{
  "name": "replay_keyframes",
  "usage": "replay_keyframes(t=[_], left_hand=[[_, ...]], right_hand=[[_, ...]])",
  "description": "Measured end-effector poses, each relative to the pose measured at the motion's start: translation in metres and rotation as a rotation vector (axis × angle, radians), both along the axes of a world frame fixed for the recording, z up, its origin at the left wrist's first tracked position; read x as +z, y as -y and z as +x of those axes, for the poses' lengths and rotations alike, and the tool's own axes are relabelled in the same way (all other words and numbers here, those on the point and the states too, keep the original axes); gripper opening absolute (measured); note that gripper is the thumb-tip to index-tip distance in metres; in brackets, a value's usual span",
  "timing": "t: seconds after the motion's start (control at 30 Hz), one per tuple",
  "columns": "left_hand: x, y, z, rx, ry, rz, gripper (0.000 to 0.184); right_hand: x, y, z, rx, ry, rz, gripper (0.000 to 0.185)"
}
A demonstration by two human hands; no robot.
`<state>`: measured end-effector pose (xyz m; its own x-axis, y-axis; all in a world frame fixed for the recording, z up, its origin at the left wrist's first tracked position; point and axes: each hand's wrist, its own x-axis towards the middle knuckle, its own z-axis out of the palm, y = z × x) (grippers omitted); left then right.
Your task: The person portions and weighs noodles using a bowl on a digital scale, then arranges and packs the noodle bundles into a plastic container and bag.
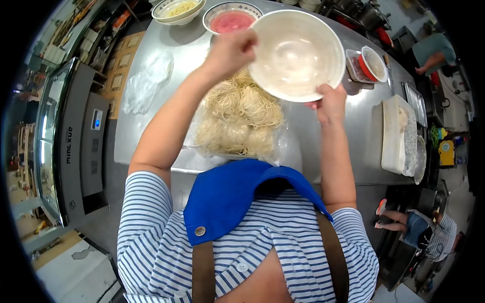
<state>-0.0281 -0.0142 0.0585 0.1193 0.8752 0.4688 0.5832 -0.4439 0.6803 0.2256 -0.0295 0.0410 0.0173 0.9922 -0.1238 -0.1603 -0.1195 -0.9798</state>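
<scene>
A large white bowl is tilted so that its inside faces me, and it looks bare inside. My right hand grips its lower right rim, thumb on the inner side. At the bowl's left rim is my left hand, its fingers curled closed and slightly blurred; whether they pinch the rim or something small, I cannot tell. Beneath the hands lie bundles of pale noodles, the nearer ones under clear plastic. Behind my left hand stands a patterned bowl with pink-red contents.
Stacked bowls with noodles stand at the back left, above a crumpled plastic bag. A red-and-white tub and a white bin are on the right of the steel table. Other people are at the right.
</scene>
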Motion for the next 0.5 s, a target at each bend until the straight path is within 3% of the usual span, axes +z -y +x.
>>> replay_keyframes(t=[0.07, 0.1, 0.13, 0.2, 0.37, 0.5], left_hand=[[0.006, 0.003, -0.032, 0.138, 0.010, -0.001, 0.013], [0.009, 0.007, -0.047, 0.178, -0.142, -0.079, 0.010], [0.003, 0.011, -0.055, 0.185, -0.143, -0.080, 0.010], [-0.023, 0.019, -0.064, 0.079, -0.151, -0.337, 0.010], [-0.062, 0.019, -0.055, 0.033, -0.324, -0.321, 0.016], [-0.039, 0.025, -0.052, -0.030, -0.292, -0.328, 0.018]], right_hand=[[-0.013, -0.006, 0.024, -0.064, -0.092, -0.034, 0.047], [-0.020, -0.007, 0.035, -0.058, -0.093, -0.036, 0.047], [-0.030, -0.009, 0.046, -0.166, -0.118, -0.058, 0.046], [-0.052, -0.015, 0.071, -0.266, -0.146, -0.077, 0.046], [-0.115, -0.011, 0.117, -0.521, -0.171, -0.284, 0.039], [-0.145, -0.006, 0.147, -0.534, -0.303, -0.354, 0.034]])
